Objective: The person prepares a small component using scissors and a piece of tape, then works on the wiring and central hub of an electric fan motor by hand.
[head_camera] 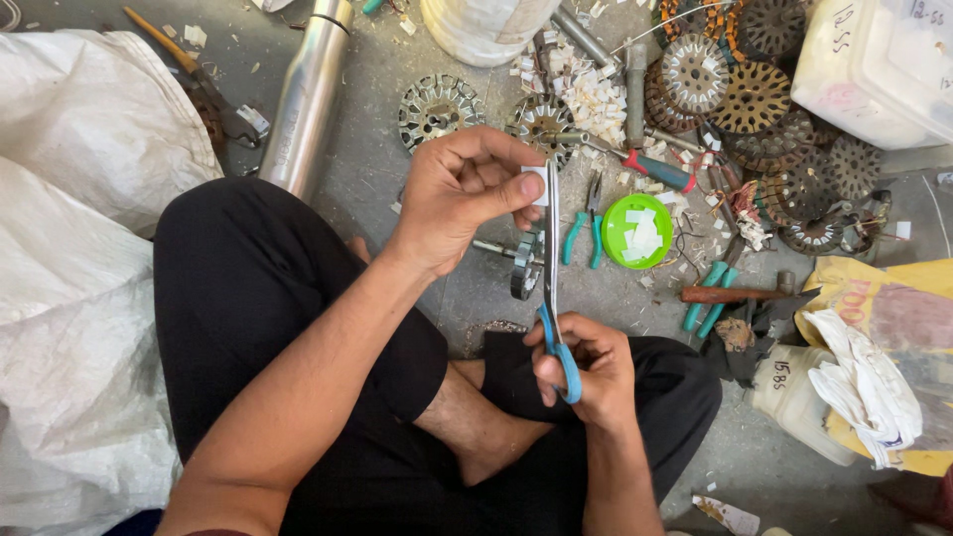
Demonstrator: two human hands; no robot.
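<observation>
Left hand (pixel 462 199) pinching small white paper square (pixel 537 185) at thumb tip, held up clear of cluttered floor for blade access; right hand (pixel 584 365) gripping blue-handled steel scissors (pixel 552 268) by loops, blades upright, edge against square, over crossed legs.

I count one pair of scissors (pixel 552 288), one green lid (pixel 636 230), two teal pliers (pixel 584 230), one red screwdriver (pixel 657 170).
</observation>
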